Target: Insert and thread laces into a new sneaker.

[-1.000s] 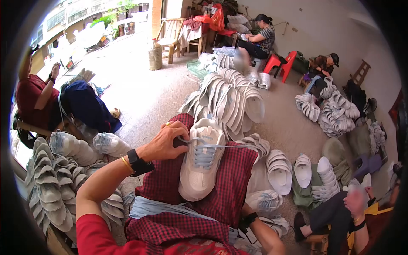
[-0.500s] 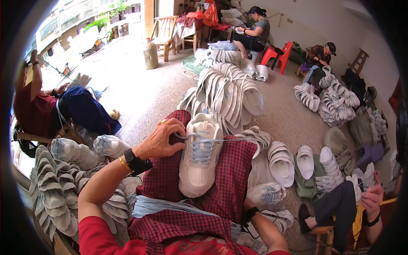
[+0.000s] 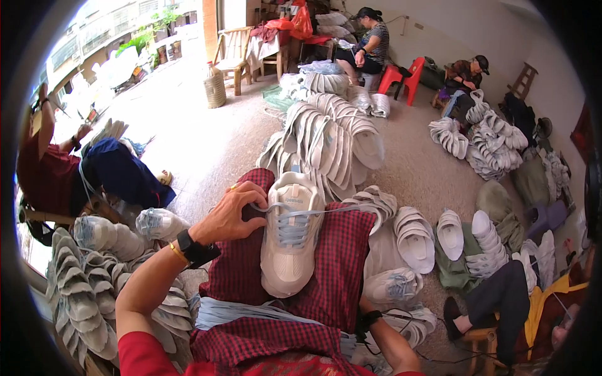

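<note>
A cream sneaker (image 3: 287, 266) rests on my lap, toe toward me, between my knees under a red-and-black checked apron (image 3: 342, 260). Its light blue shoelace (image 3: 292, 233) crosses the tongue in several rows. My left hand (image 3: 233, 212) is closed at the shoe's left upper edge, thumb and forefinger pinching the lace. From there the lace runs across the tongue to the right and curves down past my right knee. My right forearm shows with a black wristband (image 3: 370, 319); the hand itself is hidden beside my right knee. A bundle of light blue laces (image 3: 251, 313) lies across my lap.
Stacked shoes (image 3: 81, 288) stand at my left, and more stacks (image 3: 326, 141) lie ahead. Single shoes (image 3: 414, 241) sit to my right. Co-workers sit at left, right and back. A red plastic chair (image 3: 402, 80) and a bamboo chair (image 3: 234, 59) stand farther off.
The lace's right-hand stretch now bends in a curve over my right knee. My left hand keeps its pinch, shifted slightly down. The co-worker at right has lowered a hand.
</note>
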A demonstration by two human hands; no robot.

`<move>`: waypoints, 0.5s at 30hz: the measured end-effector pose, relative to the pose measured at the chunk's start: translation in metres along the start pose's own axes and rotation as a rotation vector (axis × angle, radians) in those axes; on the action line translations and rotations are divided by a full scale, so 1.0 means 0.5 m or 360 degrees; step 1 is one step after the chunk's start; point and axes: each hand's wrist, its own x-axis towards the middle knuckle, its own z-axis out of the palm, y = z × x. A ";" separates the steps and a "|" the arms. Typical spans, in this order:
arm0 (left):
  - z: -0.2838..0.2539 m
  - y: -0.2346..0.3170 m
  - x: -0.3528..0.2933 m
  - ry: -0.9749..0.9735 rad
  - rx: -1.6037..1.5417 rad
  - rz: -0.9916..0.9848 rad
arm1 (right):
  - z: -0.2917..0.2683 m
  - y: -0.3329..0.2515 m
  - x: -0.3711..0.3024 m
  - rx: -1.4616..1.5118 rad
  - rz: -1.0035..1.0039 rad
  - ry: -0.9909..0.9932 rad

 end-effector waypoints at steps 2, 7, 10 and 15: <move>-0.004 -0.006 -0.005 -0.0002 0.0009 0.0001 | 0.000 0.002 0.016 -0.0022 0.0013 0.0016; -0.006 0.011 0.017 -0.0064 -0.0079 -0.0095 | 0.019 0.001 0.023 -0.0070 0.0075 0.0073; 0.000 0.008 0.018 -0.0056 -0.0062 -0.0036 | 0.018 -0.021 0.074 -0.0111 0.0095 0.0159; -0.005 0.005 -0.002 -0.0021 0.0048 -0.0070 | 0.004 -0.027 0.090 -0.0231 0.0159 0.0248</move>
